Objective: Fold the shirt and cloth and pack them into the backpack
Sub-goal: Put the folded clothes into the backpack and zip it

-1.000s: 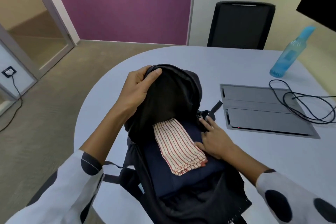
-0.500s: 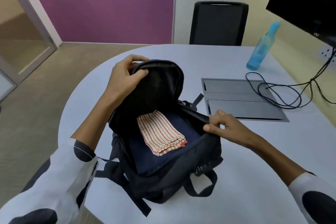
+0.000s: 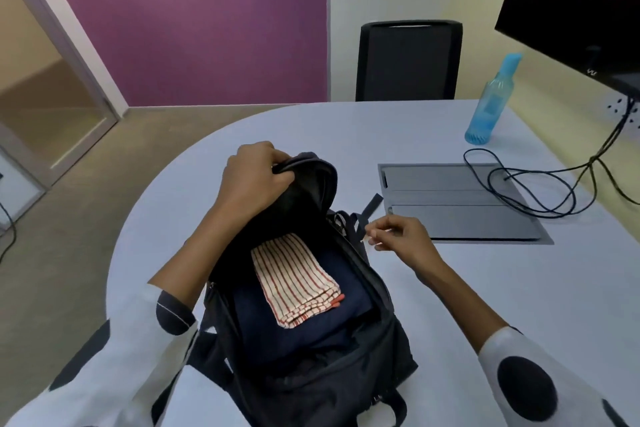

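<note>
Packing is done: the folded red-striped white cloth point(image 3: 296, 279) lies on the folded navy shirt point(image 3: 313, 322) inside the open black fabric backpack point(image 3: 349, 364) on the pale desk point(image 3: 485, 288). The left hand point(image 3: 252, 177) grips the top flap. The right hand point(image 3: 398, 236) appears to pinch something small at the rim; exactly what cannot be told. Next move, as judged: close the zip.

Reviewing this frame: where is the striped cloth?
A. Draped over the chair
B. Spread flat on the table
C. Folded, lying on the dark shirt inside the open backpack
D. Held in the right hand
C: the striped cloth lies folded on the dark shirt inside the open backpack; neither hand touches it.
</note>
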A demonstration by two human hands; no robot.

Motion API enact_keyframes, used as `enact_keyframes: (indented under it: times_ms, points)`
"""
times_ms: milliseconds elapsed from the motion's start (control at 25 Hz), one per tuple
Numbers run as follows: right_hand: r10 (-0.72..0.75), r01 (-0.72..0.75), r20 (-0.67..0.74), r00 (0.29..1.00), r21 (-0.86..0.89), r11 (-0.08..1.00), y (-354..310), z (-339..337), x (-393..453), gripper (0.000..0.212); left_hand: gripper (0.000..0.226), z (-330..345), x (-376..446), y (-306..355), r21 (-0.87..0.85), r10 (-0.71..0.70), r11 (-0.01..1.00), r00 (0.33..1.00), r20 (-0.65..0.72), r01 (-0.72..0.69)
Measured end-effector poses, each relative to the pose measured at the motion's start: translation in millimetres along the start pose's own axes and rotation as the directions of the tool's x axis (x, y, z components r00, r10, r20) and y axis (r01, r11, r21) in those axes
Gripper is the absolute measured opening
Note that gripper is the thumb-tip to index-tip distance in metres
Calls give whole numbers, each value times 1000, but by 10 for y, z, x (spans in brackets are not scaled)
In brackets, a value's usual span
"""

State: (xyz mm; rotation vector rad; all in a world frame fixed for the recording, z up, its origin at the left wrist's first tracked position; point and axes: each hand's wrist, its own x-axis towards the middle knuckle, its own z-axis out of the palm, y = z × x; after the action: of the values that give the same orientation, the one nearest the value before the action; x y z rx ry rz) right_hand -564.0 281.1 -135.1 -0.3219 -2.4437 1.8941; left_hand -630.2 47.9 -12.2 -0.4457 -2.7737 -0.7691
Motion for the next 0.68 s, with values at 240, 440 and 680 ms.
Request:
enact_keyframes:
  times_ms: [240, 440, 680]
  points:
    - [216, -216, -63, 974, 2, 976, 367, 505, 665, 23, 19, -71, 26, -80, -72, -24, 997, 998, -50, 21]
    - [148, -132, 68, 987, -198, 971, 403, 836, 963, 36, 20, -41, 6, -107, -79, -47, 996, 997, -61, 42]
    - [-83, 25, -119, 989, -427, 904, 420, 713, 893, 23, 21, -2, -11, -42, -49, -60, 997, 992, -111, 55]
